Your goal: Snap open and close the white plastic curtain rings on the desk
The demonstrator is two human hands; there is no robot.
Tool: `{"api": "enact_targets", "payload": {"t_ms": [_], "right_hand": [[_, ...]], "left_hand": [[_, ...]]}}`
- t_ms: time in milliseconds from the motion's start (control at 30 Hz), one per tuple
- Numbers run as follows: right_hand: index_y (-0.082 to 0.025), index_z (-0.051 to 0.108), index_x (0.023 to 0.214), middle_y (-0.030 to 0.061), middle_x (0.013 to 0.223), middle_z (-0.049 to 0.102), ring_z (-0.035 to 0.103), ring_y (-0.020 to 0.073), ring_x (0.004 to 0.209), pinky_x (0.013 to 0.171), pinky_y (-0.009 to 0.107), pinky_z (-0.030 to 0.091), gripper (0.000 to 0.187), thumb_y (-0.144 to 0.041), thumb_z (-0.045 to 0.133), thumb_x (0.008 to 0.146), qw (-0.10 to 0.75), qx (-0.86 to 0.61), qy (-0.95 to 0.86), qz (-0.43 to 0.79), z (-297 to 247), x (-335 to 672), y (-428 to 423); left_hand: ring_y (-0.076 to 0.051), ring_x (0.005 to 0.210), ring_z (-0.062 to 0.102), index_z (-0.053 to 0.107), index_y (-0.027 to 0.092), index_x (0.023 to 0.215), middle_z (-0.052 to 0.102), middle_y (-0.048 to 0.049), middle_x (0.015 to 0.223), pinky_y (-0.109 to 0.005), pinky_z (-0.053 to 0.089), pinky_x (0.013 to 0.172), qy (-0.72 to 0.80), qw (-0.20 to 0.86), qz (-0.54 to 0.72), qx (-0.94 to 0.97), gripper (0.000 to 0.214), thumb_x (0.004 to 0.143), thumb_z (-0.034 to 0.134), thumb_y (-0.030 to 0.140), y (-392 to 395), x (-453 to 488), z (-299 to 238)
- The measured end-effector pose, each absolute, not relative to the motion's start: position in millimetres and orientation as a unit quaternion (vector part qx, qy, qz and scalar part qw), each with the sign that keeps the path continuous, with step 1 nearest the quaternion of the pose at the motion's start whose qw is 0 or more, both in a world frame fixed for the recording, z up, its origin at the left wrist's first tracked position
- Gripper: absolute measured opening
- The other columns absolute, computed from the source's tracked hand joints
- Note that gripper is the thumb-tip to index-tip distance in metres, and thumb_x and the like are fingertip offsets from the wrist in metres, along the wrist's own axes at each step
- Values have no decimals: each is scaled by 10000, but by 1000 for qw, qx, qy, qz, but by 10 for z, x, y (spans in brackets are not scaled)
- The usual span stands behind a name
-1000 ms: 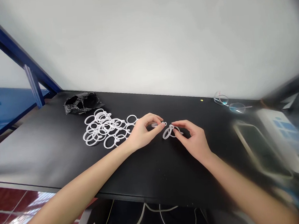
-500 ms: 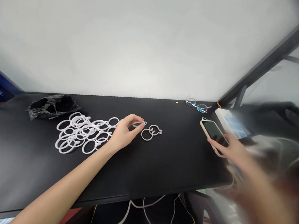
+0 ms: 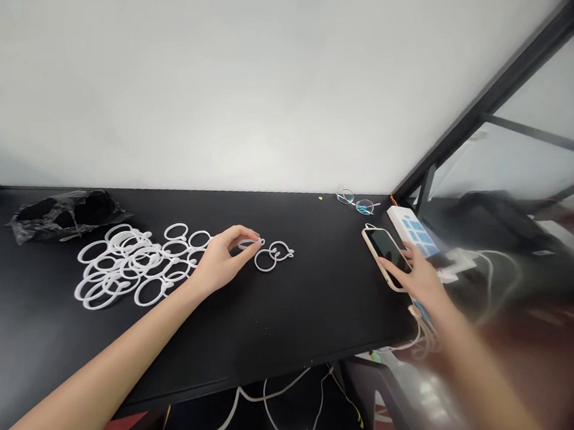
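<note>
My left hand (image 3: 227,258) is pinching a white plastic ring (image 3: 248,244) with a small eyelet between thumb and fingertips, just above the black table. Two similar rings (image 3: 265,261) lie close by to the right, overlapping each other. Left of the hand spreads a heap of many white rings (image 3: 147,261), partly covered by my wrist. My right hand (image 3: 419,274) grips a smartphone (image 3: 386,250) in a cream case. Its thumb lies across the lower screen and its fingers are at the right edge. The phone's screen is dark.
A crumpled black plastic bag (image 3: 65,214) lies at the back left. Eyeglasses (image 3: 355,202) rest near the wall, beside a white-and-blue box (image 3: 413,231). White cables (image 3: 418,337) hang at the table's right front edge, with more below. A metal frame (image 3: 485,103) rises at the right.
The head view has turned to the right, so the table's things appear farther left. Both hands keep their holds on the ring and the phone.
</note>
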State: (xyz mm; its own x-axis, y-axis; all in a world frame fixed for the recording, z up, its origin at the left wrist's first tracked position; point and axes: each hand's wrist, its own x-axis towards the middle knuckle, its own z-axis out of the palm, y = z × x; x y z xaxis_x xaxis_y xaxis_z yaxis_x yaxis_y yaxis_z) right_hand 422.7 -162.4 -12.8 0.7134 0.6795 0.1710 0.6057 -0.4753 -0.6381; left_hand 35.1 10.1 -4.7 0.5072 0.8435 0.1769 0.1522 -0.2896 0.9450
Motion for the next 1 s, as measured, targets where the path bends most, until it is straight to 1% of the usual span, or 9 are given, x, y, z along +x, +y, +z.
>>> {"api": "enact_targets", "payload": {"t_ms": [67,133,167,233,333,467,600,867,1000], "right_hand": [[-178,544,1284,184,1264,628,576,379,1199,1035,555,414,768,-599,727,668,405,-843,-344,76,-156,4224,-1725],[-176,592,1213,174,1252,647,598,340,1195,1044,516,437,621,-588,649,752,437,-831,-335,79,-208,4227,-1834],[-178,615,1172,165,1246,657,601,327,1199,1058,506,433,563,-573,628,771,452,-823,-334,78,-240,4230,-1883],[-183,635,1131,149,1258,661,590,317,1223,1088,503,414,506,-537,629,768,479,-807,-336,79,-306,4241,-1956],[-192,632,1155,142,1306,639,562,315,1264,1112,510,392,496,-487,651,757,500,-790,-343,89,-382,4271,-1990],[-209,622,1194,137,1348,611,529,318,1300,1118,522,383,495,-447,670,763,505,-781,-350,111,-421,4318,-1960],[-204,606,1237,128,1380,587,495,307,1332,1138,491,361,537,-428,691,756,499,-771,-374,130,-442,4349,-1948],[-188,617,1252,129,1385,583,486,302,1339,1152,495,327,526,-423,662,784,487,-764,-403,131,-478,4393,-1972],[-200,613,1267,119,1396,574,486,298,1340,1151,500,325,523,-421,651,795,482,-766,-406,129,-495,4414,-1978]], "left_hand": [[-243,1025,659,623,196,903,679,-86,1063,-436,495,975,349,484,353,721,264,842,634,453,99,347,-48],[-247,1025,659,625,195,903,682,-89,1066,-437,499,971,349,481,353,723,278,839,636,466,96,343,-47],[-248,1023,659,626,196,903,683,-90,1066,-436,502,966,349,480,353,723,285,837,637,473,94,342,-46],[-250,1012,661,628,196,907,687,-91,1061,-432,510,954,347,479,354,725,301,832,640,488,90,344,-44],[-251,1000,666,632,195,911,689,-91,1058,-430,513,950,346,478,350,728,323,825,644,505,84,349,-40],[-253,1005,667,635,192,915,692,-99,1067,-435,511,955,346,476,350,729,350,820,643,529,80,348,-35],[-245,990,672,638,191,912,692,-93,1060,-420,516,948,345,473,352,730,353,819,645,532,80,345,-34],[-248,1020,659,635,202,926,687,-86,1072,-432,502,977,349,470,354,729,321,836,637,509,78,333,-22],[-257,1037,651,633,207,930,685,-90,1089,-453,498,985,348,468,356,730,317,836,634,510,80,332,-26]]}}
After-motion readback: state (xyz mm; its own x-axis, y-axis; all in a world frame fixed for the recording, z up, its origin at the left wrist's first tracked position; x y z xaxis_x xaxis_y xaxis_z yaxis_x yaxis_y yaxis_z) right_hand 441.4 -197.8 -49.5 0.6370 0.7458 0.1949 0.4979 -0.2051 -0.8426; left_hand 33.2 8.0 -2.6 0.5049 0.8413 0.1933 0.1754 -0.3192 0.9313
